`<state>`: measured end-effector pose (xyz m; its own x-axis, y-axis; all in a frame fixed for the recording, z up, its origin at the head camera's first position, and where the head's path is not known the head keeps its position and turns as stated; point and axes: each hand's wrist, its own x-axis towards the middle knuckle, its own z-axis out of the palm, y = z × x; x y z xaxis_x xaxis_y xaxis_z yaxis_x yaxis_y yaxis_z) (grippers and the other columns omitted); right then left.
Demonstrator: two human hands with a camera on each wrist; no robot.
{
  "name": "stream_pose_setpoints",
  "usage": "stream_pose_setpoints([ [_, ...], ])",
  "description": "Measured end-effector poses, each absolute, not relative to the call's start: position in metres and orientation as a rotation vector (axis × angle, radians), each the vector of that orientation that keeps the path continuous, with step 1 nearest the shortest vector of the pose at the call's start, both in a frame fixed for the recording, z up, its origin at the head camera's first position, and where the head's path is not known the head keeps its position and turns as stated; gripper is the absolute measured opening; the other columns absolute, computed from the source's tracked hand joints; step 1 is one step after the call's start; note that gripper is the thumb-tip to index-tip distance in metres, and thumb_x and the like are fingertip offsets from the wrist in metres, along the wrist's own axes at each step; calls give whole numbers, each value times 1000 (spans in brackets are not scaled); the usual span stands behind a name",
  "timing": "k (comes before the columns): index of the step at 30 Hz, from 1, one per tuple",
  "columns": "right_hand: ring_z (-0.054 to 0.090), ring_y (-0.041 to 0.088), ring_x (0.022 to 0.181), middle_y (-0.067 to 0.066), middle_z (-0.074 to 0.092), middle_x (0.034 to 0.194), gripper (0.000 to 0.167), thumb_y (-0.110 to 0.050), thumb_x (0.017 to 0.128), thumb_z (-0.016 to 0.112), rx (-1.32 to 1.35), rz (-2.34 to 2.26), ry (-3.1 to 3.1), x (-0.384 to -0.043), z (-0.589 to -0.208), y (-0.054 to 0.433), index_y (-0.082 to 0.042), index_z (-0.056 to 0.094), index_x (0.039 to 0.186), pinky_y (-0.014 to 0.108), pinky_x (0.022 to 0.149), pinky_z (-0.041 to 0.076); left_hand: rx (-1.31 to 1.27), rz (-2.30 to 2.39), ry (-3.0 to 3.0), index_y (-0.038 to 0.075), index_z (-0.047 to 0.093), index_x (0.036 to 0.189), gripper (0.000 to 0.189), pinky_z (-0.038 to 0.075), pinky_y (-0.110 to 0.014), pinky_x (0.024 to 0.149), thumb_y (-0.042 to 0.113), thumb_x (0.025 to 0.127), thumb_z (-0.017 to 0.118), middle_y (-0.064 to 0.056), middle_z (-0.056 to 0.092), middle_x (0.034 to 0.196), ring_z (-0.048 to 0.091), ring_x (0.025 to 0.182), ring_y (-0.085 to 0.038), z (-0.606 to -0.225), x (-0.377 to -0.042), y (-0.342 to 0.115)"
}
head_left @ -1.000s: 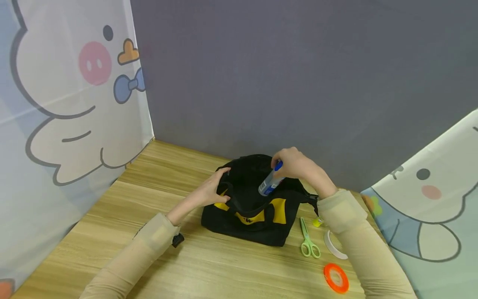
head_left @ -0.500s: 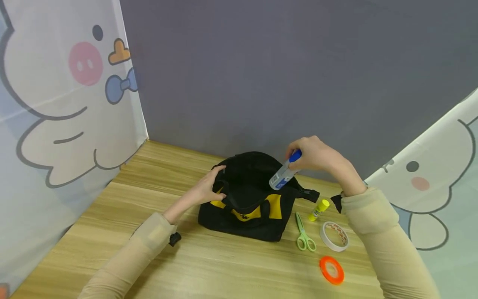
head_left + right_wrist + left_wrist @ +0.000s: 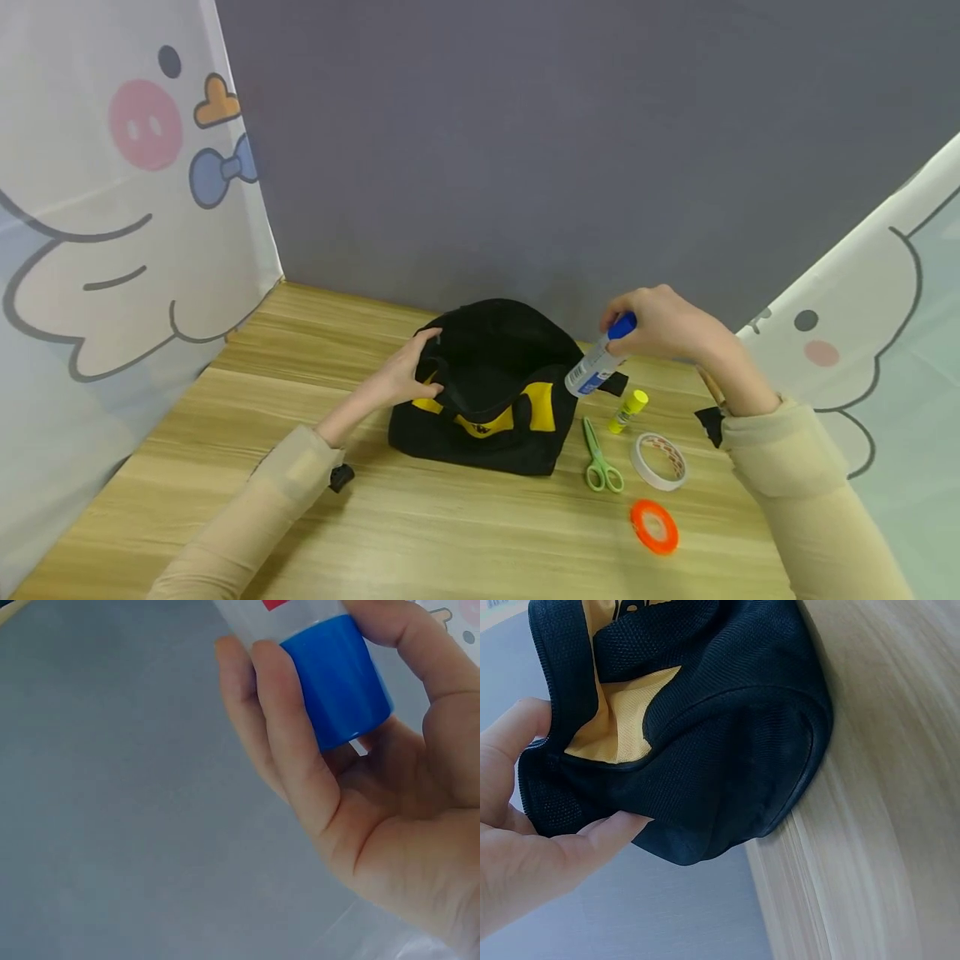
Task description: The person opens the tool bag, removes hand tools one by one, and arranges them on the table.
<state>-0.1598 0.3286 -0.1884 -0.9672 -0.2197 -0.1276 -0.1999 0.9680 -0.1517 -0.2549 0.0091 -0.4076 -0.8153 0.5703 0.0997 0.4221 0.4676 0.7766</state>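
Note:
In the head view a black and yellow bag (image 3: 480, 454) stands on the wooden table with its top gaping. My left hand (image 3: 396, 379) grips the zippered rim at its left end, fingers on one side and thumb on the other; the left wrist view shows this hand (image 3: 532, 840) on the black fabric (image 3: 727, 765). Off the bag's right end, my right hand (image 3: 667, 329) holds a clear bottle (image 3: 592, 371) by its blue cap, tilted with its base down to the left. Fingers and thumb wrap the blue cap (image 3: 337, 682) in the right wrist view.
Right of the bag lie green scissors (image 3: 597, 462), a yellow glue stick (image 3: 628, 412), a white tape roll (image 3: 637, 458) and an orange tape roll (image 3: 654, 527). A grey wall (image 3: 487, 150) rises behind the table (image 3: 420, 533), with printed cloth on both sides.
My right hand has carried the bottle from inside the bag's opening out to the right, past its right end. My left hand stays at the rim. The camera view has shifted slightly.

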Motion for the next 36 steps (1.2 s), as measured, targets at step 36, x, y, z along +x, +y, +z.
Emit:
stream_pose_setpoints([
  [36,61,17,70,16,66,90,24,-10,78,72,95,-281,2801,-114,-253,458,2,65,97,30,59,55,859,1271,2517,12,13,158,93,32,-66,112,15,87,73,-22,15,164,26,147,-47,-407,-258,8],
])
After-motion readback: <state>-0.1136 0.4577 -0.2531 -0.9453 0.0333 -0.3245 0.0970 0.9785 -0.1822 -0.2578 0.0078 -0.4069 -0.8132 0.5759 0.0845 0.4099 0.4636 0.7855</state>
